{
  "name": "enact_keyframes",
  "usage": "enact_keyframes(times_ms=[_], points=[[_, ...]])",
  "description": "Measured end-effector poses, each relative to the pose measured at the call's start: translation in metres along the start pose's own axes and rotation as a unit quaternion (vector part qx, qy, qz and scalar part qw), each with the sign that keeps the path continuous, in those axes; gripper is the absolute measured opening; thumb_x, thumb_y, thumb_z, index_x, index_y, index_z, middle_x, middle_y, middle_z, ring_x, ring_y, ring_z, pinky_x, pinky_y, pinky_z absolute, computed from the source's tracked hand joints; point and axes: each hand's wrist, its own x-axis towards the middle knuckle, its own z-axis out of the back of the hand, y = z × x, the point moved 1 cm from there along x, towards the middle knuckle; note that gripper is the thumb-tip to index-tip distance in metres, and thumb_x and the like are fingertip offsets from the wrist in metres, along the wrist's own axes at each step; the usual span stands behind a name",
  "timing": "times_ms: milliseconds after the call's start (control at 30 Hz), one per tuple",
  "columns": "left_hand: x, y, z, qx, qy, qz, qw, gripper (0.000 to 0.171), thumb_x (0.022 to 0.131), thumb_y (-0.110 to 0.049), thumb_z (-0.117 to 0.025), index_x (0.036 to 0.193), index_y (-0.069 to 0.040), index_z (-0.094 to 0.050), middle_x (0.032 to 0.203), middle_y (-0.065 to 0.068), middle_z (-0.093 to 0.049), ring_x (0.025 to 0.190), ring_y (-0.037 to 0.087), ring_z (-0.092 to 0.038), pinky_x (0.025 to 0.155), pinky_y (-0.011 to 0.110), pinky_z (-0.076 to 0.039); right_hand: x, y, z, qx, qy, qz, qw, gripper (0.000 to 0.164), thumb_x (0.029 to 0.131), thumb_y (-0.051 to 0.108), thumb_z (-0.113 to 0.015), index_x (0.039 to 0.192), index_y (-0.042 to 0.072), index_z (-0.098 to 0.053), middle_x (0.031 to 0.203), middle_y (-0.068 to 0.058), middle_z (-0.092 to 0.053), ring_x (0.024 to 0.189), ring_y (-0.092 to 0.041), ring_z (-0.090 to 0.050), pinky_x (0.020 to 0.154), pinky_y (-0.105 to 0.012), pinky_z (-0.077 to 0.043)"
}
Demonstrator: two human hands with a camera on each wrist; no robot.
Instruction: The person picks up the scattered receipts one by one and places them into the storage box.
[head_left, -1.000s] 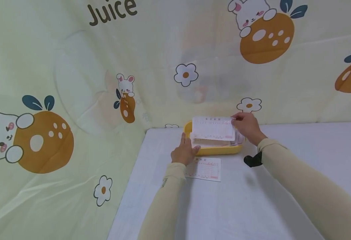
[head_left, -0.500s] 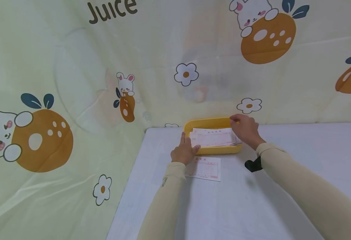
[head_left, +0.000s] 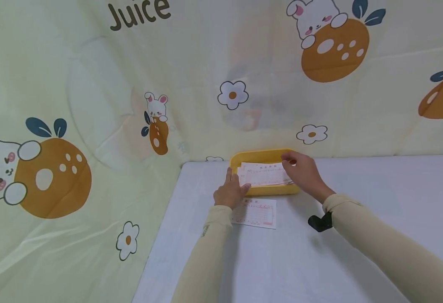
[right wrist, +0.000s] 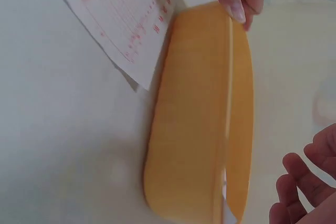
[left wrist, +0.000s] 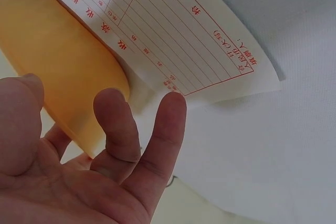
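Note:
A yellow plastic basket (head_left: 272,191) stands at the back of the white table, holding a stack of white receipt slips (head_left: 264,174) with red print. My left hand (head_left: 229,194) grips its left front corner, the thumb over the rim in the right wrist view. Two of its fingers stick out past the basket in the left wrist view. My right hand (head_left: 302,172) hovers over the basket's right end, fingers loosely bent and nothing between them in the right wrist view. Another printed receipt (left wrist: 173,35) lies on the table before the basket, partly under my left hand in the head view.
A cream curtain (head_left: 191,84) printed with rabbits, oranges and flowers hangs behind and to the left of the table (head_left: 274,265). A black device (head_left: 320,221) sits at my right wrist.
A second ago my right hand held a receipt raised over the basket; it now lies on the stack inside, let go. That hand has shifted slightly left. My left hand stays at the corner.

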Motion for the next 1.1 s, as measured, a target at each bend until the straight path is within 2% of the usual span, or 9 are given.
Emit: enact_keyframes(times_ms=[300,667,933,1100], points=[[0.0,-0.001,0.0,0.004,0.001,0.0,1.0,0.073,0.108,-0.058,-0.054,0.163,-0.012,-0.04,0.18,0.001,-0.007,0.083,0.028,-0.064,0.095,0.049,-0.055,-0.032,-0.005,-0.004,-0.021,-0.01,0.026,0.999,0.029,0.11,0.009,-0.056,0.13,-0.008,-0.068,0.125,-0.025,-0.068,0.112,-0.039,-0.058,0.095,-0.053,-0.052],[-0.005,0.0,0.0,0.009,-0.007,-0.01,0.9999,0.071,0.11,-0.056,-0.053,0.162,-0.01,-0.04,0.18,0.002,-0.008,0.08,0.029,-0.063,0.089,0.047,-0.055,-0.062,-0.029,-0.025,-0.013,0.004,0.019,1.0,0.022,0.106,0.002,-0.061,0.124,-0.007,-0.071,0.118,-0.021,-0.071,0.103,-0.033,-0.061,0.087,-0.047,-0.054],[-0.005,0.002,-0.002,0.009,-0.013,-0.023,0.9996,0.071,0.11,-0.055,-0.052,0.162,-0.009,-0.039,0.18,0.004,-0.009,0.08,0.029,-0.064,0.09,0.048,-0.056,-0.074,-0.056,-0.051,-0.009,0.02,0.016,1.0,0.019,0.104,0.0,-0.063,0.12,-0.005,-0.072,0.113,-0.016,-0.072,0.099,-0.031,-0.063,0.088,-0.048,-0.055],[-0.004,0.002,-0.001,-0.005,-0.009,-0.019,0.9998,0.071,0.11,-0.055,-0.054,0.163,-0.01,-0.038,0.18,0.003,-0.007,0.079,0.029,-0.063,0.092,0.049,-0.055,-0.072,-0.06,-0.062,-0.014,0.028,-0.004,1.0,0.021,0.102,0.002,-0.064,0.12,-0.007,-0.071,0.111,-0.017,-0.069,0.099,-0.032,-0.06,0.087,-0.048,-0.054]])
